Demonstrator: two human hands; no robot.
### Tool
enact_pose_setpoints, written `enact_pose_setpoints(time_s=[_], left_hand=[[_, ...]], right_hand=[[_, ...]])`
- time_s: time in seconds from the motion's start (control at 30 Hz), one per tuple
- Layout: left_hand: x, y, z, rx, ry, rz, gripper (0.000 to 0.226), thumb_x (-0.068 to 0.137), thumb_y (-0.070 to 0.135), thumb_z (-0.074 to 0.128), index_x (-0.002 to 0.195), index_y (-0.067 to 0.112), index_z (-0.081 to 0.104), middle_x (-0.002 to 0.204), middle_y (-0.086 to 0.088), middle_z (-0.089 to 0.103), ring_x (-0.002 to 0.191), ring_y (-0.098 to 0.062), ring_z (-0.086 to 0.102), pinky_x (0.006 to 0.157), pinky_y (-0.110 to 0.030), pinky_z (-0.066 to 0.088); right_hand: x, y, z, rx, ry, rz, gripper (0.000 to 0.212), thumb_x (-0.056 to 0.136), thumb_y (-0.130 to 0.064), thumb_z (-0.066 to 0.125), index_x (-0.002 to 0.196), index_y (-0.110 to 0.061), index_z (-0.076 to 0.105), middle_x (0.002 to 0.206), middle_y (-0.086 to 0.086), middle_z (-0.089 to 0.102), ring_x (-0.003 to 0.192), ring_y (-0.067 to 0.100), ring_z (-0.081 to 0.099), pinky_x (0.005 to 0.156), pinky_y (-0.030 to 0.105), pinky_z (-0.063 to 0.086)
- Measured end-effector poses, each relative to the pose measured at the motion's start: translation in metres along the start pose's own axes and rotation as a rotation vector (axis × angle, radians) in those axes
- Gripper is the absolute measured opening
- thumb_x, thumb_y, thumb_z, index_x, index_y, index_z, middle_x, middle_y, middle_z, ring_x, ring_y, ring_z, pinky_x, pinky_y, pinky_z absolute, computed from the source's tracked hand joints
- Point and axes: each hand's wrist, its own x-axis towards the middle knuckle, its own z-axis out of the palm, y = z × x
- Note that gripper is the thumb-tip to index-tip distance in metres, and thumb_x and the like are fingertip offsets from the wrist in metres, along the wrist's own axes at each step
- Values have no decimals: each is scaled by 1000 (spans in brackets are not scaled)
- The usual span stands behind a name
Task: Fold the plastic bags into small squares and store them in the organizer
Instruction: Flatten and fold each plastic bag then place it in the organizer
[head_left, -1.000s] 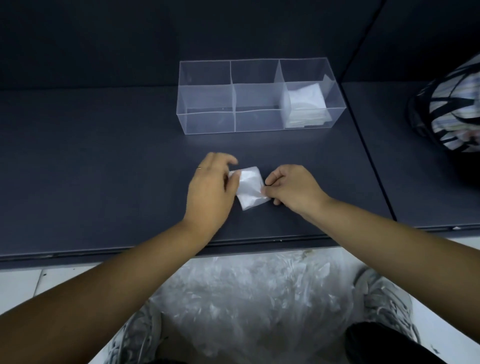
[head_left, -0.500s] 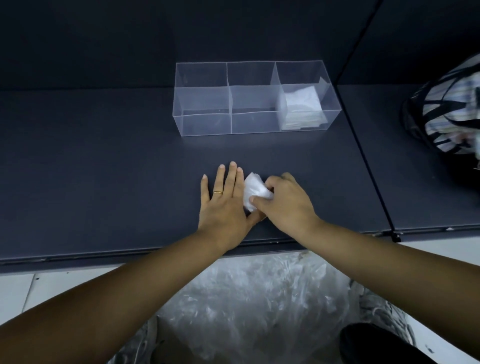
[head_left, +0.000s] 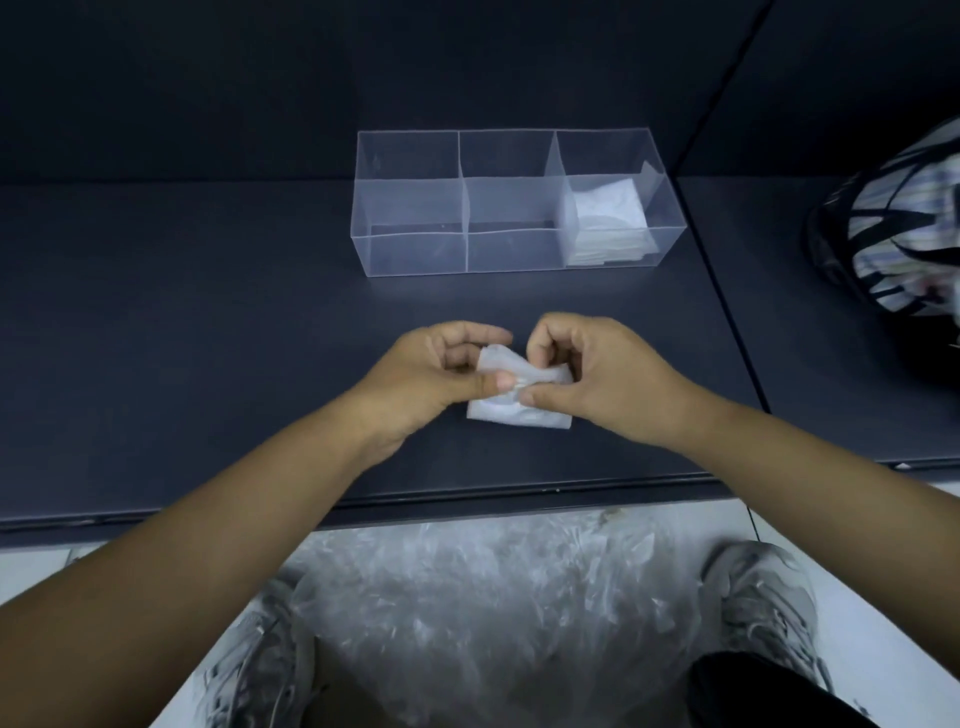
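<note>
Head view: left hand (head_left: 426, 379) and right hand (head_left: 597, 384) both pinch the folded bag (head_left: 514, 410) between them on the table (head_left: 208, 338), organizer (head_left: 415, 249) beyond their fingertips.

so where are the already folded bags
In the head view, the folded bags sit stacked in the rightmost compartment of the clear organizer.
</note>
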Motion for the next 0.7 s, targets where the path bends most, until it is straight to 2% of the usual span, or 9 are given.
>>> enact_pose_setpoints(time_s=[0.1, 0.2, 0.27, 0.37, 0.43, 0.47, 0.53, 0.6, 0.7], left_hand=[[1, -1, 1, -90, 101, 56, 25, 76, -1, 72, 97, 13, 69, 84, -2, 73, 79, -11, 67, 76, -17, 52], [2, 0, 0, -99, 132, 69, 23, 79, -1, 71, 98, 12, 70, 75, 0, 71, 70, -11, 65, 76, -17, 51], [3, 1, 3, -105, 142, 56, 24, 80, 0, 70, 100, 13, 69, 75, 0, 70, 70, -11, 64, 83, -20, 50], [4, 3, 6, -150, 143, 39, 26, 80, 1, 70, 102, 15, 68, 76, 1, 69, 76, -14, 64, 94, -28, 48], [4, 3, 4, -196, 140, 45, 27, 78, 3, 70, 103, 15, 68, 78, 1, 68, 80, -16, 63, 99, -31, 46], [4, 3, 3, -217, 138, 48, 28, 77, 5, 70, 103, 15, 68, 78, 1, 68, 82, -16, 63, 99, -32, 45], [4, 4, 0, -233, 140, 55, 28, 77, 5, 70, 104, 15, 68, 78, 2, 68, 83, -16, 64, 99, -32, 46], [7, 3, -4, -210, 176, 61, 27, 81, 2, 69, 103, 16, 67, 75, 4, 69, 78, -13, 64, 95, -29, 48], [19, 5, -14, 43, 330, 148, 22, 86, 7, 66, 103, 21, 65, 76, 10, 67, 76, -3, 62, 85, -18, 47]], right_hand=[[0, 7, -8, 109, 103, 48, 29, 73, -2, 78, 81, -20, 58, 70, -10, 55, 57, 2, 45, 55, 14, 40], [0, 14, -10, 264, 269, 171, 31, 74, -1, 77, 89, -22, 59, 74, -4, 54, 58, 3, 43, 60, 15, 42], [0, 15, -8, 321, 296, 243, 36, 76, -3, 77, 100, -22, 60, 79, -4, 52, 64, 2, 47, 68, 16, 44], [4, 17, -5, 554, 161, 420, 62, 73, -20, 79, 128, -19, 51, 109, -1, 61, 98, 7, 61, 91, 23, 47], [6, 17, -5, 854, -6, 570, 65, 69, -33, 74, 128, -16, 55, 119, 1, 66, 109, 13, 63, 96, 30, 48], [7, 17, -4, 967, -58, 617, 60, 69, -34, 72, 124, -15, 59, 117, 2, 68, 107, 15, 65, 93, 32, 51], [10, 18, -4, 1053, -42, 656, 43, 72, -28, 71, 111, -11, 64, 102, 4, 70, 88, 14, 68, 72, 26, 57], [19, 16, -8, 958, 86, 653, 20, 80, -19, 70, 98, -11, 64, 87, 3, 69, 74, 12, 64, 54, 20, 53], [48, 10, -29, 721, 278, 565, 4, 87, -13, 67, 85, -13, 64, 84, 3, 69, 74, 13, 63, 51, 19, 52]])
